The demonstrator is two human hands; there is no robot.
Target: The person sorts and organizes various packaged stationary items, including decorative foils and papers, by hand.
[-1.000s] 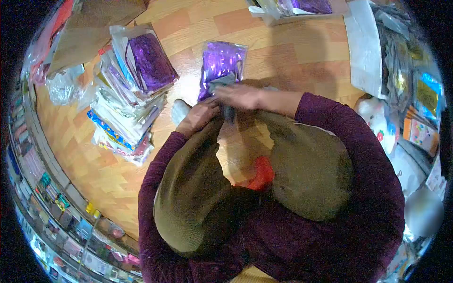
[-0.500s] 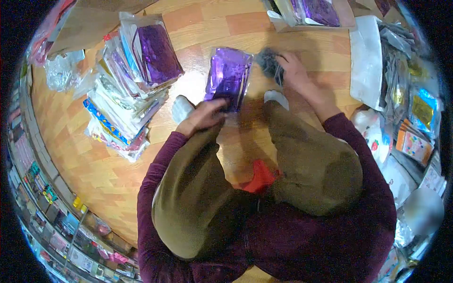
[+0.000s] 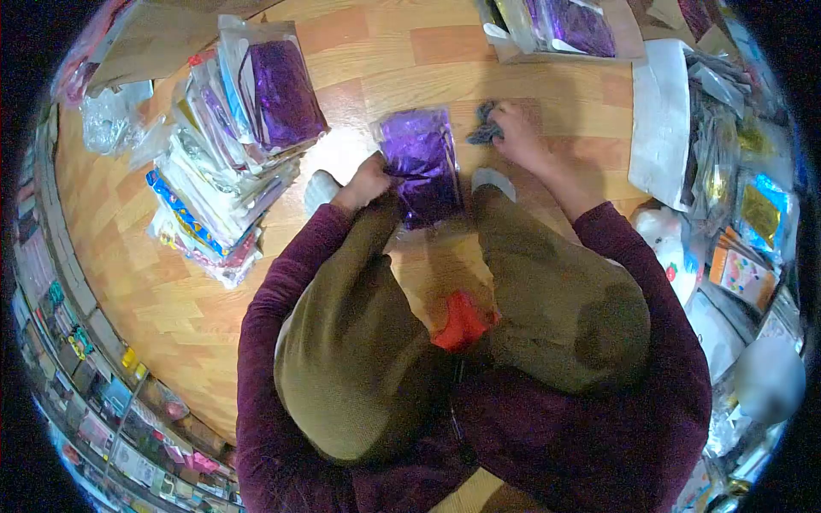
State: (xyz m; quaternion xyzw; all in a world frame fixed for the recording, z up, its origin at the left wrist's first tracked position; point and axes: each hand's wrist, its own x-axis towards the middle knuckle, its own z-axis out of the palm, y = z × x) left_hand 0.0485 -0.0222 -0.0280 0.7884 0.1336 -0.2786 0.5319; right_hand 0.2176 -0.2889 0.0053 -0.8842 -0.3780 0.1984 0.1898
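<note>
A purple foil packet in a clear plastic sleeve (image 3: pixel 423 167) is on the floor between my feet. My left hand (image 3: pixel 369 181) is closed at its left edge, fingers curled against the plastic. Farther right, my right hand (image 3: pixel 517 135) grips a crumpled grey cloth (image 3: pixel 485 128) low over the wood floor, a short way from the packet's upper right corner.
A leaning stack of plastic-wrapped packets (image 3: pixel 231 162) stands at the left, a purple one (image 3: pixel 282 94) on top. An open cardboard box (image 3: pixel 629 47) holds more packets at the upper right. Wrapped goods and a white plush toy (image 3: pixel 667 235) line the right side; shelves (image 3: pixel 120 410) run along the left.
The packet now lies squarer and flatter, slightly nearer me. My left hand has shifted from its lower end to its left edge. My right hand and cloth have moved slightly nearer and left.
</note>
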